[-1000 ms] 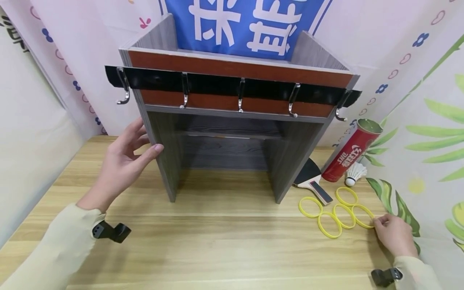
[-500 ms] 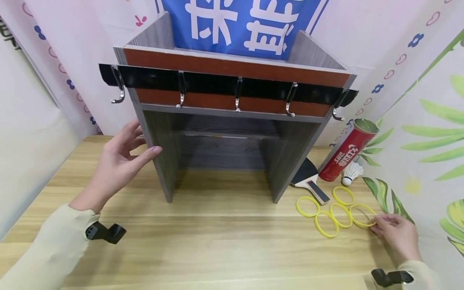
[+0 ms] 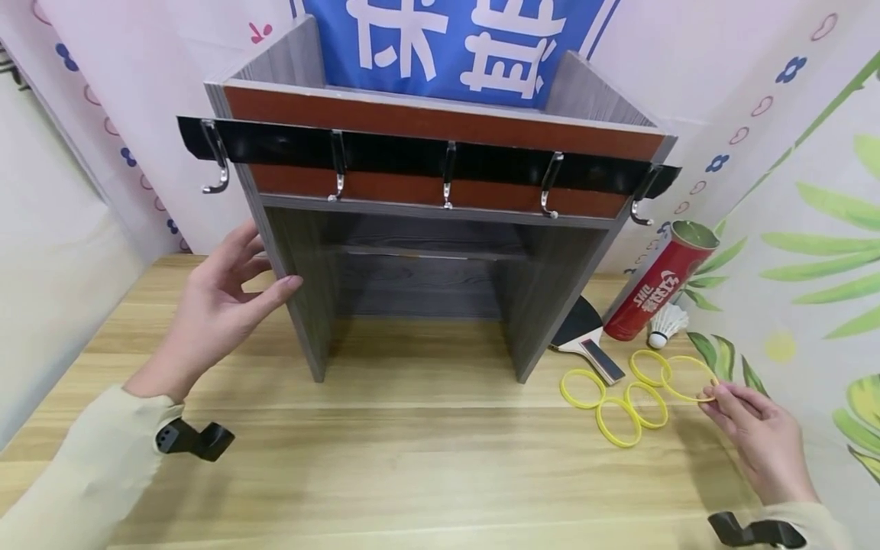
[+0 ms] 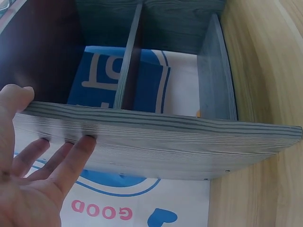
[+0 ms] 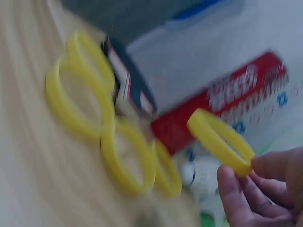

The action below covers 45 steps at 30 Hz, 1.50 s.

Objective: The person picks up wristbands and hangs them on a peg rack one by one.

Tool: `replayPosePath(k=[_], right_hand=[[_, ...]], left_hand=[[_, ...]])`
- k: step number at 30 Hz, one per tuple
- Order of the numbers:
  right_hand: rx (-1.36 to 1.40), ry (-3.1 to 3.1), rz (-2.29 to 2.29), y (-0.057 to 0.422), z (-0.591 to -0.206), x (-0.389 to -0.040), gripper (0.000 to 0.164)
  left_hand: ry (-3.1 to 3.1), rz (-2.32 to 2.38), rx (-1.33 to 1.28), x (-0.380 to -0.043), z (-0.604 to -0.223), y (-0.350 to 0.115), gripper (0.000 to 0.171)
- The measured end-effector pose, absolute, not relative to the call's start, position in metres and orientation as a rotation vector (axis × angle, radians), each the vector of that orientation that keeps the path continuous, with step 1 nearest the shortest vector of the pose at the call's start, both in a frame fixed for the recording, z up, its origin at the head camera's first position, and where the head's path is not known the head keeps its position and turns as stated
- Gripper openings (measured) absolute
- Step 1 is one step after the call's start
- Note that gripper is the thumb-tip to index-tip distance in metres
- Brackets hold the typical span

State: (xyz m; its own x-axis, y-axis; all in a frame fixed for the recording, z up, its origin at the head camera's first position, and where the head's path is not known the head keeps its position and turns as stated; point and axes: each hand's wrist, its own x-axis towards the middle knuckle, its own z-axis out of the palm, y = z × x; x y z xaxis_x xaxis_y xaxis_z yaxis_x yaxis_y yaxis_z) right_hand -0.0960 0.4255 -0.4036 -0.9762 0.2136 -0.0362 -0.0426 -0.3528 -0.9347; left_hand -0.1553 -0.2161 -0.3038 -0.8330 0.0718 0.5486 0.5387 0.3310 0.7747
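Observation:
A grey wooden stand (image 3: 440,111) with a red-brown front board stands upright on the table. My left hand (image 3: 223,302) holds its left side panel (image 4: 142,135), thumb on the front edge and fingers against the outer face. At the right, my right hand (image 3: 766,439) pinches a yellow ring (image 5: 208,135) between thumb and fingers, tilted and raised off the table. Several other yellow rings (image 3: 600,422) lie loosely grouped beside it. Across the stand's front runs a black strip (image 3: 395,158) carrying several metal hooks (image 3: 448,183), none with a ring on it.
A table tennis paddle (image 3: 600,359) lies by the stand's right foot. Behind the rings are a leaning red tube (image 3: 649,294) and a white shuttlecock (image 3: 667,325). A printed curtain (image 3: 811,305) borders the table's right side, and a blue banner (image 3: 440,53) hangs behind the stand.
My right hand has lifted its yellow ring off the table and tilted it up. The left hand stays on the side panel. The head view has shifted slightly.

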Motion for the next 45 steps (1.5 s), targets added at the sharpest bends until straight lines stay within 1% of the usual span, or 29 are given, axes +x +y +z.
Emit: replayPosePath(k=[6, 14, 16, 20, 32, 38, 45], right_hand=[[0.102, -1.808, 2.382, 0.381, -0.381, -0.097, 0.032], [0.377, -2.164, 2.073, 0.317, -0.358, -0.098, 0.029], [0.415, -2.219, 2.047, 0.301, -0.354, -0.097, 0.025], [0.492, -2.275, 2.021, 0.271, -0.348, -0.098, 0.021], [0.736, -2.277, 2.043, 0.2, -0.34, -0.117, 0.025], [0.775, -2.228, 2.168, 0.169, -0.337, -0.125, 0.019], [0.756, -2.125, 2.337, 0.13, -0.323, -0.129, 0.024]], left_hand=[[-2.189, -1.487, -0.533, -0.155, -0.303, -0.216, 0.082], [-2.172, -1.484, -0.523, -0.155, -0.304, -0.215, 0.083], [-2.17, -1.485, -0.522, -0.154, -0.305, -0.215, 0.083], [-2.185, -1.473, -0.509, -0.153, -0.305, -0.215, 0.083], [-2.165, -1.458, -0.545, -0.155, -0.306, -0.212, 0.081], [-2.157, -1.421, -0.563, -0.154, -0.308, -0.213, 0.081], [-2.18, -1.417, -0.518, -0.152, -0.307, -0.213, 0.082]])
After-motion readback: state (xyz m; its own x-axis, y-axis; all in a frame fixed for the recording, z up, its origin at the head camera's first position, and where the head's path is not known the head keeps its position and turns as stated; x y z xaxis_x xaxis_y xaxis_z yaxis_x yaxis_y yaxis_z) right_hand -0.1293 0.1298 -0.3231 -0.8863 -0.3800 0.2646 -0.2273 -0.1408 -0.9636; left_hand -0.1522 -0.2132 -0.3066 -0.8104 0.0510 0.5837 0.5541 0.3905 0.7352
